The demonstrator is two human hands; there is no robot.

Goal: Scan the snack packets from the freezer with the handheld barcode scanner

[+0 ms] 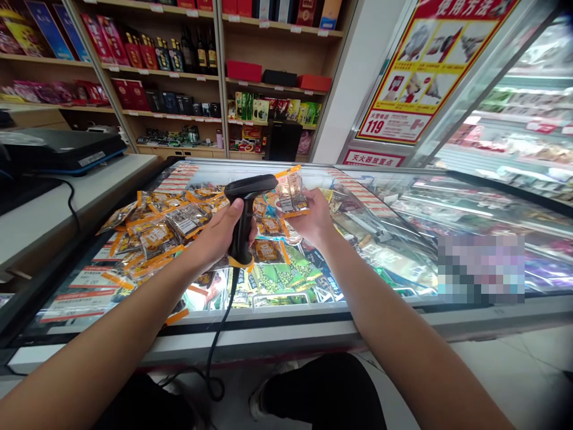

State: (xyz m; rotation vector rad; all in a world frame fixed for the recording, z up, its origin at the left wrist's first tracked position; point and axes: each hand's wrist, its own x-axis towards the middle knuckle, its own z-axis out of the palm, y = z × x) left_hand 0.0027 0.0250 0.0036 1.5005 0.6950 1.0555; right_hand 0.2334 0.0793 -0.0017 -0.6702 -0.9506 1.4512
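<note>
The left hand (221,230) is wrapped tight around a black plastic scanner gun (244,215) with a curly cord. Just beside its head, the right hand (313,221) pinches a small, shiny, orange-edged snack packet (292,192), maybe see-through. Both hang above the glass freezer lid (403,227).

A shop. Shown by wooden shelves (179,77) stocked with boxed goods and bottles (197,54) behind price tags, a glass-topped chest freezer (403,203) full of packaged food, an upright chilled display case (514,119), and a barcode scanner (245,209) above a heap of snack packets (156,227).
</note>
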